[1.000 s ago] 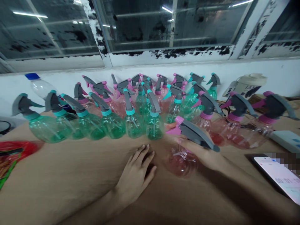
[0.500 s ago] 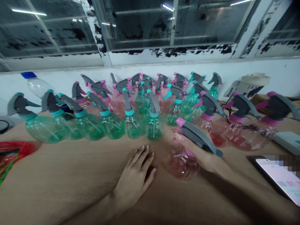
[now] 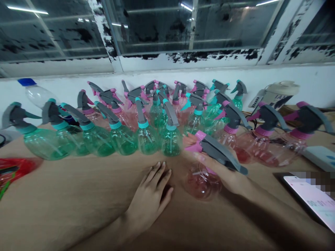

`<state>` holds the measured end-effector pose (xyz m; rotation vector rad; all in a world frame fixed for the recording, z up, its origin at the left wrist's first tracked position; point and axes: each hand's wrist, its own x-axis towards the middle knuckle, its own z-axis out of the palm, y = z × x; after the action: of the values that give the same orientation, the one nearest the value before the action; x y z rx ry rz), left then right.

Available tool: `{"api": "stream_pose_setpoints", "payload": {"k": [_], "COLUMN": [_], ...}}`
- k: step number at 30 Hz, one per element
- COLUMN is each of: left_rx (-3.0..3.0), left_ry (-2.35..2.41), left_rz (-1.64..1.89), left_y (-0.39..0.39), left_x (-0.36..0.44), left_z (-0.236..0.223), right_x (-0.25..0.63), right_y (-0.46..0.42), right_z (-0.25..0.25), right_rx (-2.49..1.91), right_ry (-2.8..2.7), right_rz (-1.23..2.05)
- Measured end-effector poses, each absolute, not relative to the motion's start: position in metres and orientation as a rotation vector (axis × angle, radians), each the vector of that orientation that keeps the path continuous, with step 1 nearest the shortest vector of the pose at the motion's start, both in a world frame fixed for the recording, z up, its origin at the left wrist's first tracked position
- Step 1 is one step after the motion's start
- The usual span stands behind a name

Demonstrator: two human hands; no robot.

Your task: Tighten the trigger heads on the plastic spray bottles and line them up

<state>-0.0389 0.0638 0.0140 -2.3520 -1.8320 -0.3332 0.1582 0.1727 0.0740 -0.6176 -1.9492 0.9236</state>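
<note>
My left hand [image 3: 146,202] lies palm down on the brown tabletop [image 3: 70,198], fingers spread and holding nothing. Just to its right, my right hand [image 3: 222,171] is around the neck of a pink spray bottle [image 3: 201,184] with a grey and pink trigger head [image 3: 217,148]. The bottle rests on the table, its nozzle pointing toward the back left. Fingertips show beyond the pink trigger lever, and the thumb lies on the near side. A green spray bottle [image 3: 171,141] stands closest beyond my hands.
Several green spray bottles [image 3: 124,141] line the left and middle; pink ones [image 3: 272,150] stand right, and more of both fill the back. A phone [image 3: 309,198] lies at right near a white box [image 3: 319,157]. A red packet [image 3: 18,170] lies left, and a carton-like container [image 3: 281,94] stands back right.
The pink trigger lever now sticks out forward of the head, and my right fingers have loosened on it. My left hand has stayed in place.
</note>
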Motion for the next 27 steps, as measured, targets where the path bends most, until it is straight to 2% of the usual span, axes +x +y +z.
{"api": "stream_pose_setpoints", "payload": {"k": [14, 27], "left_rx": [-2.373, -2.347], "left_ry": [-1.831, -1.794], "left_rz": [-0.29, -0.266], "left_y": [0.065, 0.065], "left_x": [-0.039, -0.039], "left_z": [0.015, 0.016], "right_x": [0.157, 0.153], "right_y": [0.173, 0.171], "right_z": [0.08, 0.079], "right_rx": [-0.639, -0.607], "right_ry": [-1.963, -1.911], "right_rz": [0.93, 1.13]}}
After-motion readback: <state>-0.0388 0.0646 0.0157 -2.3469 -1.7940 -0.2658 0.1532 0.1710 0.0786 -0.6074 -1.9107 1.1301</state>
